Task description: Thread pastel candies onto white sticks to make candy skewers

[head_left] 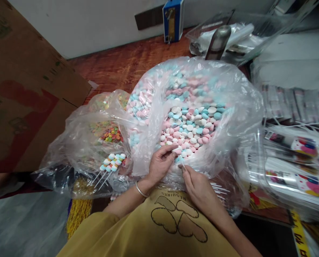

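A big clear plastic bag [154,142] lies open before me, full of pink, white and blue candies [190,127]. At its near edge my left hand [160,165], with a bangle on the wrist, pinches a pink candy [177,151] between thumb and fingers. Just to the right, my right hand [198,182] is closed in a pinch on what looks like a thin white stick [183,165], mostly hidden by the fingers. The two hands are close but apart. Finished-looking candy skewers [113,162] with white sticks rest on plastic to the left.
A second bag holds small colourful rings [111,135]. A cardboard box [22,89] stands at left. More white sticks [219,188] lie beside my right forearm. Clear bins with printed packets [295,178] are at right. A metallic bottle [218,42] and blue box [172,21] stand behind.
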`<state>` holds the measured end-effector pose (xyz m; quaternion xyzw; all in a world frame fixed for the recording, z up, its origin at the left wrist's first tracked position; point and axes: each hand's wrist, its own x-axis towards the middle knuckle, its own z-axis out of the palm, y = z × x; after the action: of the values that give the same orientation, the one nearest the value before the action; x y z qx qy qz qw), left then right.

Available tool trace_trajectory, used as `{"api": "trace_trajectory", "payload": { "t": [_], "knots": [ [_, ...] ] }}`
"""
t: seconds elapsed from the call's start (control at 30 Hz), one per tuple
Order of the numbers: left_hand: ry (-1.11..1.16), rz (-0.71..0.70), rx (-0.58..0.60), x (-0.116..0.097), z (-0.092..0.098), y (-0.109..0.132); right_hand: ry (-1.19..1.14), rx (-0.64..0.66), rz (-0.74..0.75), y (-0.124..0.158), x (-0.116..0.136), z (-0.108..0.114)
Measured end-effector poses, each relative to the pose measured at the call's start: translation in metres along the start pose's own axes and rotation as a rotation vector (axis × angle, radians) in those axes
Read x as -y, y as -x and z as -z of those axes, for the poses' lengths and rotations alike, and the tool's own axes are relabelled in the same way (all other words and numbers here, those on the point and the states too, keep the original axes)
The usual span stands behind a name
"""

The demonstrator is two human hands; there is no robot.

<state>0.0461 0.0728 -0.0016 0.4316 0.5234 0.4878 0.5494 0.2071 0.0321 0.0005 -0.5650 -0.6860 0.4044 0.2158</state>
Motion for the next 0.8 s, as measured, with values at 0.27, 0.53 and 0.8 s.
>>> {"api": "trace_trajectory", "payload": {
  "t": [0.27,0.53,0.8],
  "knots": [
    [-0.066,-0.054,-0.019,0.011,-0.003,0.001,-0.388,0.011,-0.11,-0.001,0.011,-0.008],
    [-0.161,-0.129,0.013,0.014,-0.003,0.005,-0.504,0.014,-0.201,-0.007,0.017,-0.007],
    [-0.397,-0.454,0.135,-0.002,-0.001,0.028,-0.267,-0.141,-0.028,-0.002,0.007,-0.01]
  ]
}}
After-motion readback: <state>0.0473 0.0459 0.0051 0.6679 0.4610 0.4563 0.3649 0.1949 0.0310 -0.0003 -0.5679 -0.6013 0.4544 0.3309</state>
